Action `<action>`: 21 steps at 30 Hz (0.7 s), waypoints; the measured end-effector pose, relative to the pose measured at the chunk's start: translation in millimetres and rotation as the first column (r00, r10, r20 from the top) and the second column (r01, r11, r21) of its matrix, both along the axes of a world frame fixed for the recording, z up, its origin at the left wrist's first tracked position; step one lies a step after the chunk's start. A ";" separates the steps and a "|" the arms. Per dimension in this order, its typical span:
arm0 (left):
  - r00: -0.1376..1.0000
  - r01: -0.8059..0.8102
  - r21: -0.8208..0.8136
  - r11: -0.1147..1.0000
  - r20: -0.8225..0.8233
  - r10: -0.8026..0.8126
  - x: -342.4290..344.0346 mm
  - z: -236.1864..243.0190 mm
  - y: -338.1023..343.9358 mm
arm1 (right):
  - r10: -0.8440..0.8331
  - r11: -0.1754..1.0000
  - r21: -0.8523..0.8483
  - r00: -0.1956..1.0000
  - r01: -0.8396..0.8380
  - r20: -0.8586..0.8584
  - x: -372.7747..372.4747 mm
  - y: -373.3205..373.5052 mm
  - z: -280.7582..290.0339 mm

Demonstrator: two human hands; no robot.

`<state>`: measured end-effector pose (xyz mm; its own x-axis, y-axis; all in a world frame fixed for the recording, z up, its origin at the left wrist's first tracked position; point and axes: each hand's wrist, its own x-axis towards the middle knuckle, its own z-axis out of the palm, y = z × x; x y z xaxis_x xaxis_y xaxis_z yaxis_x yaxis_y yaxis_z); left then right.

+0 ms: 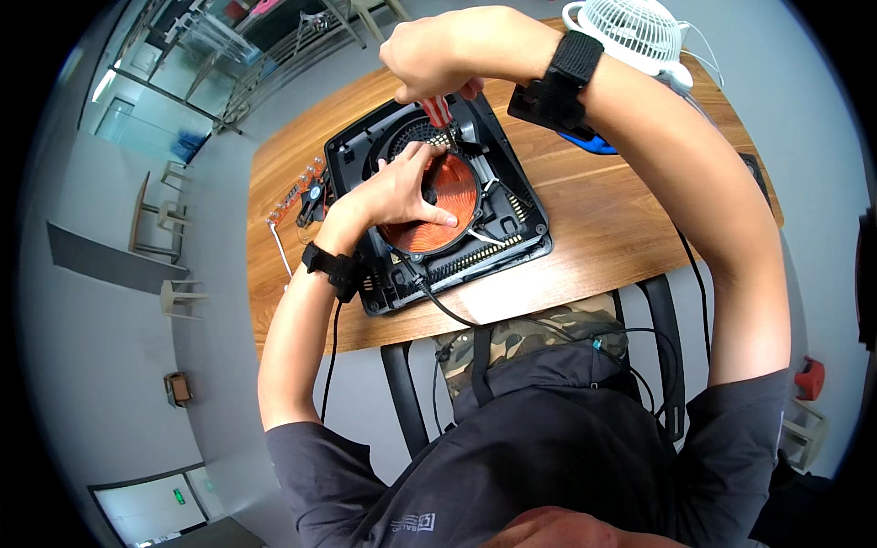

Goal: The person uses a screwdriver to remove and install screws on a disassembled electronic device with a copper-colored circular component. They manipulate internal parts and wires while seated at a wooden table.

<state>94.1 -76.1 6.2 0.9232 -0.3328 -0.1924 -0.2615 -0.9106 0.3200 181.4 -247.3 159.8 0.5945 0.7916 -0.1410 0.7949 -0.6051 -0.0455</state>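
On the wooden table lies the black plastic housing (501, 137) of an opened induction cooker. A round copper coil (457, 187) sits in it, tilted toward me. My left hand (400, 190) rests on the coil, its thumb stretched across the windings and its fingers reaching to the far rim. Above that rim, my right hand (434, 57) is closed around a screwdriver (437, 111) with a red and white handle. The screwdriver points down at the coil's far edge, close to my left fingertips. Its tip is too small to make out.
A circuit board with components (297, 196) lies left of the housing. At the far right stands a white fan (630, 32), with a blue object (594, 143) partly hidden beneath my right wrist. A black cable (443, 309) runs from the housing over the table's near edge (585, 285).
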 end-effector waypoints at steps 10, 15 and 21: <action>1.000 -0.003 -0.024 1.000 0.016 0.003 2.6 -1.8 5.2 | 0.146 0.983 0.114 0.989 -0.141 -0.032 17.8 -6.5 -7.2; 1.000 -0.010 0.004 1.000 -0.004 0.010 1.3 0.6 0.3 | 0.268 0.955 0.104 0.959 -0.277 0.095 7.4 -35.0 8.8; 1.000 0.007 -0.025 1.000 -0.004 -0.007 3.3 -2.6 2.7 | 0.199 0.890 0.385 0.968 -0.243 0.150 20.1 -27.2 -24.8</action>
<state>97.3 -73.4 3.6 0.9200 -0.3441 -0.1876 -0.2667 -0.9004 0.3438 201.6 -274.5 135.0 0.3914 0.8809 0.2661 0.9193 -0.3617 -0.1549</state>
